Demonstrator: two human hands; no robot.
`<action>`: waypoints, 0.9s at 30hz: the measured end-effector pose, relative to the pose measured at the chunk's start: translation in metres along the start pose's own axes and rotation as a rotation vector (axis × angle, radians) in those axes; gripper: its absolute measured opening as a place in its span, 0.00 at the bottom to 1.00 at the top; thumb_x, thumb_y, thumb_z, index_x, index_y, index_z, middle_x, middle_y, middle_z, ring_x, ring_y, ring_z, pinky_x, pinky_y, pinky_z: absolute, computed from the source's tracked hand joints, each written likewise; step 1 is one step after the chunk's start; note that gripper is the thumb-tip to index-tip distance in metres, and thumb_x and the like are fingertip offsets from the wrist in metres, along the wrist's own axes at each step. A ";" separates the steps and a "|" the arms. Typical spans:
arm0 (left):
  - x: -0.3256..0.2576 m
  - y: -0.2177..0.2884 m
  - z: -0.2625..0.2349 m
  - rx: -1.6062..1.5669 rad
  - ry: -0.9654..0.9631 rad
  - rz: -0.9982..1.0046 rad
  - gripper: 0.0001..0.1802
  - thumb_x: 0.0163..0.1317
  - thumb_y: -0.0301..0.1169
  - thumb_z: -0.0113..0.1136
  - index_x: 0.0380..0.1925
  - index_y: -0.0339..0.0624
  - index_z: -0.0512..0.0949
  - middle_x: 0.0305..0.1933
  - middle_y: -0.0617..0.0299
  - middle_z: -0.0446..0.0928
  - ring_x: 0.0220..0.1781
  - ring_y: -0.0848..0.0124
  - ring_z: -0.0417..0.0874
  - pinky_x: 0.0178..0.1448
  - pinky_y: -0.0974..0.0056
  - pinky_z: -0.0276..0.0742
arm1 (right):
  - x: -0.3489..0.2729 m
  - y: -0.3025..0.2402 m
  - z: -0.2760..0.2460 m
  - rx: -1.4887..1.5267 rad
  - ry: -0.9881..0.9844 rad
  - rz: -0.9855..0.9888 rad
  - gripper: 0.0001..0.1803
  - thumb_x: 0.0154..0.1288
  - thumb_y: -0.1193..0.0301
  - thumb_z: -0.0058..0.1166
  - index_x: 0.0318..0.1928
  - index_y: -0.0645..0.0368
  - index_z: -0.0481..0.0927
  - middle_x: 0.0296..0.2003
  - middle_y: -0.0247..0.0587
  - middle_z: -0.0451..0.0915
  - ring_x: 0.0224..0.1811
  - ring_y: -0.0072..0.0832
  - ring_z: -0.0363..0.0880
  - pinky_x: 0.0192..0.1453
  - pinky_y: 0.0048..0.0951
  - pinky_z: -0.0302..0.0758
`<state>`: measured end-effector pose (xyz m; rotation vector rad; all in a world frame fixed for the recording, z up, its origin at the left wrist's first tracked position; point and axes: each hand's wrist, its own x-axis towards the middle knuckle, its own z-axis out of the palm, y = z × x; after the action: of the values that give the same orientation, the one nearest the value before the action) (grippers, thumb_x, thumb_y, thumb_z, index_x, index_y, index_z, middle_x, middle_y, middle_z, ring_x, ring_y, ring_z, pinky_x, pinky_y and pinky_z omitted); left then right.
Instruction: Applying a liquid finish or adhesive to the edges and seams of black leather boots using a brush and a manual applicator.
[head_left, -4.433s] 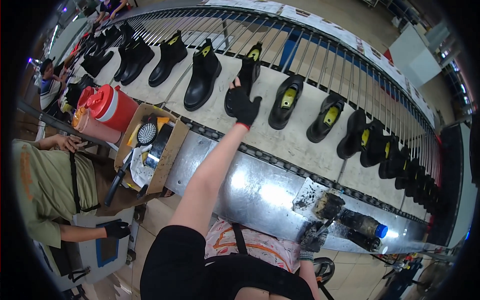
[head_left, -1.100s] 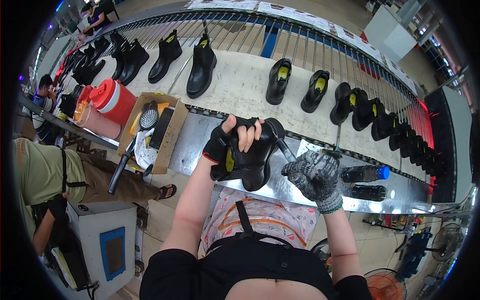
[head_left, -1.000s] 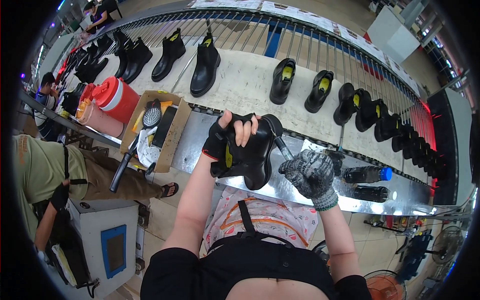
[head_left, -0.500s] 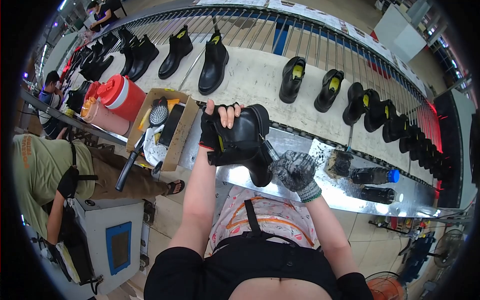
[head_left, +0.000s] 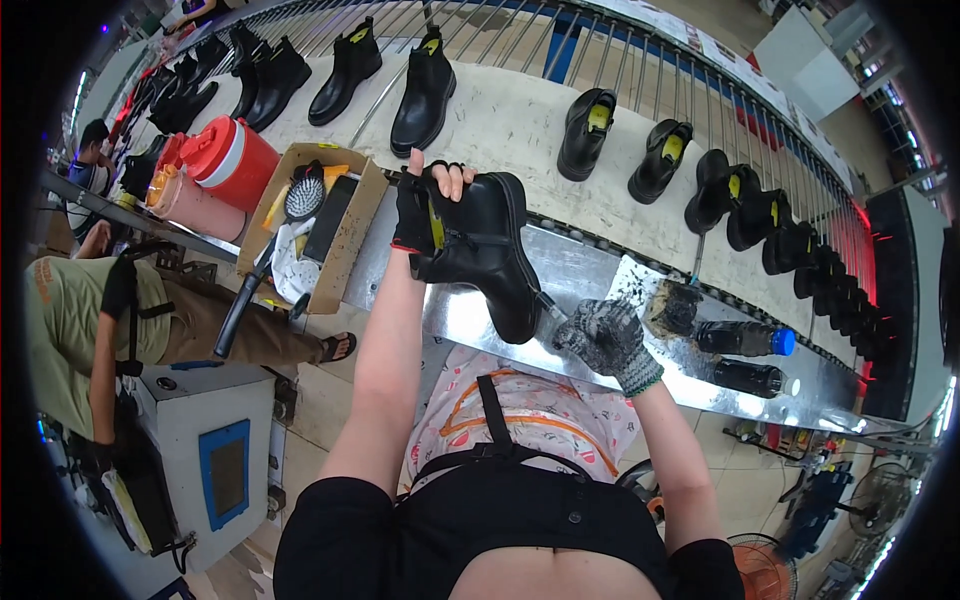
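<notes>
A black ankle boot point(head_left: 485, 255) is tilted above the metal ledge, its toe toward me. My left hand point(head_left: 412, 212), in a black fingerless glove, grips it, with the fingers over its upper part; the yellow lining shows beside the glove. In a grey knit glove, my right hand point(head_left: 607, 345) is closed around a small brush point(head_left: 550, 306) with a metallic neck. Its tip lies against or very near the boot's side by the sole edge; the bristles are hard to make out.
Several black boots point(head_left: 583, 135) stand along the pale conveyor point(head_left: 510, 130). A cardboard box point(head_left: 345, 245) holds a hairbrush and cloths, beside a red jug point(head_left: 235, 160). On the ledge point(head_left: 645, 375) sit two dark bottles point(head_left: 740, 338) and a blackened sponge-like block point(head_left: 675, 305). A co-worker stands left.
The boot has turned in my left hand and shows more of its side. My right hand with the brush has shifted slightly right and down, along the boot. My view has shifted a little.
</notes>
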<state>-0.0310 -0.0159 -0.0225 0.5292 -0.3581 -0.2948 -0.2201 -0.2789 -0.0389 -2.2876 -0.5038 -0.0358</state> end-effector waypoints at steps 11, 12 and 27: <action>0.042 -0.019 -0.046 0.234 0.290 -0.049 0.35 0.66 0.60 0.37 0.11 0.45 0.72 0.15 0.60 0.72 0.21 0.62 0.75 0.45 0.63 0.72 | -0.026 -0.012 -0.005 0.420 -0.004 0.243 0.13 0.61 0.60 0.54 0.38 0.53 0.84 0.33 0.30 0.85 0.29 0.19 0.80 0.34 0.17 0.73; 0.045 -0.024 -0.050 0.229 0.293 -0.050 0.35 0.66 0.60 0.37 0.11 0.45 0.72 0.15 0.60 0.72 0.21 0.62 0.75 0.45 0.63 0.72 | -0.028 -0.010 -0.005 0.418 -0.007 0.247 0.13 0.61 0.60 0.54 0.38 0.53 0.84 0.33 0.30 0.85 0.29 0.19 0.80 0.34 0.17 0.73; 0.009 -0.027 -0.018 1.697 0.355 0.285 0.34 0.60 0.62 0.45 0.43 0.40 0.74 0.36 0.47 0.79 0.41 0.48 0.80 0.43 0.52 0.74 | -0.066 0.022 0.008 -0.139 0.248 0.346 0.06 0.54 0.69 0.56 0.33 0.54 0.78 0.21 0.37 0.78 0.25 0.36 0.75 0.32 0.35 0.70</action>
<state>-0.0202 -0.0339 -0.0488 2.1346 -0.2613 0.4838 -0.2733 -0.3096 -0.0721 -2.4319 0.0264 -0.1849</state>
